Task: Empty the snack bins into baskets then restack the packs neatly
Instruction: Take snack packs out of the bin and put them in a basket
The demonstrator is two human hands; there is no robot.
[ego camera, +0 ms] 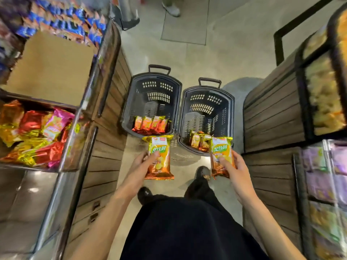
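- Most fingers of both hands are hidden behind the packs; only the thumbs show, pressed on the fronts.
- The shelves on the right (323, 94) are blurred, so their contents are unreadable.
- The left hand (140, 163) grips one yellow-orange pack (159, 156), and the right hand (234, 166) grips another pack (221, 152).
- Each pack's long axis runs away from the person, yellow end towards the baskets.
- The left pack overlaps the near rim of the left basket (131, 102), the right pack that of the right basket (231, 109).
- Orange packs lie in both baskets; the left bin (33, 136) holds mixed packs.

A shop: snack bins (39, 136), shopping baskets (129, 102).
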